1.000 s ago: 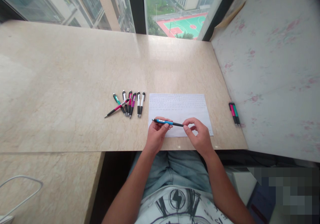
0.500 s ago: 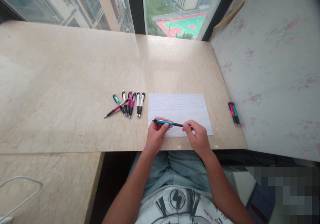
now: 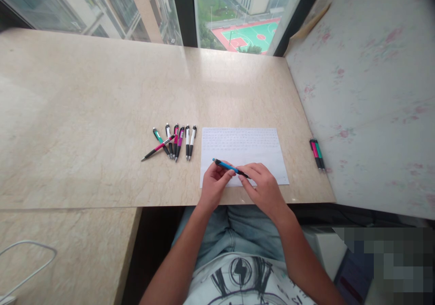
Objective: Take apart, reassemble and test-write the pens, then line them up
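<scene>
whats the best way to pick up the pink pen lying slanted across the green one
Probably by its black grip, pinched across the barrel from above, coming from the near left. The pink pen lies over the green pen; that end sticks out clear, while the other end reaches among other pens. The left hand is nearer but holds the blue pen.

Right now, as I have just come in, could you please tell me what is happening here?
A person's left hand and right hand hold a blue pen above the near part of a sheet of paper, the right hand at its dark end. Handwriting covers only the upper part of the sheet. Seven other pens lie left of the paper, one across another, and two more pens lie near the wall at right.
</scene>
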Demonstrator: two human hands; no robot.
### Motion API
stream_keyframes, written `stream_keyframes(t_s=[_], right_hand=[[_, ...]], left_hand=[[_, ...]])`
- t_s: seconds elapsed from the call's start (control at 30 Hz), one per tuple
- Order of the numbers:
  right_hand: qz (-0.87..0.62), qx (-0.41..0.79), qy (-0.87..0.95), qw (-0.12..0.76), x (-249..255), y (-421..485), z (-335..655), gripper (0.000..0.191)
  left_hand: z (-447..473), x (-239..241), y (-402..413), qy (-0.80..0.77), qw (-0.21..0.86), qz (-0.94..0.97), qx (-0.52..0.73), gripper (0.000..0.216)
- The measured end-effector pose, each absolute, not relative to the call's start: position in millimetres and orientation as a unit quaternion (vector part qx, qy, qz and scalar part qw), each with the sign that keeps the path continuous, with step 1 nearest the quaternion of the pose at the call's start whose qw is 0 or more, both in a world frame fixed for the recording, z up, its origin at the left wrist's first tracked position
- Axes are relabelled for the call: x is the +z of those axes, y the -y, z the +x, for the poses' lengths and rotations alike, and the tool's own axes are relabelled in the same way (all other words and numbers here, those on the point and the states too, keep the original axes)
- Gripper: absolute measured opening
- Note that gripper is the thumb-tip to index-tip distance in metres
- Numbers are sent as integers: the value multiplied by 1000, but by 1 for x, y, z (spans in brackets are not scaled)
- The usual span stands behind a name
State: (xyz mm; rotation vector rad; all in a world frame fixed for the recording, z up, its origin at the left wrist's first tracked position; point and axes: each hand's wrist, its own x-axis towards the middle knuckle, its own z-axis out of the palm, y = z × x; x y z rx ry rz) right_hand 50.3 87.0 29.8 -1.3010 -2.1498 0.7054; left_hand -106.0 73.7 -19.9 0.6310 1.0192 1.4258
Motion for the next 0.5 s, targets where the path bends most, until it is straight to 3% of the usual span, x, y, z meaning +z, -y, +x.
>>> stream_keyframes(t_s=[0.13,0.27,0.33,0.5], right_hand=[[-480,289,785,264,29,-88,44,17],[-502,445,650,355,18,-92,49,17],[-507,500,567,415,10,-97,54,25],[-524,534,449,488,-3,-116,70,66]], left_hand=[[-107,-18,-73,-457,589,287,602,23],[-109,-18,-73,-450,600,282,599,21],[-109,-18,-73,-448,604,270,602,20],[-109,-19,-74,-436,614,248,609,18]])
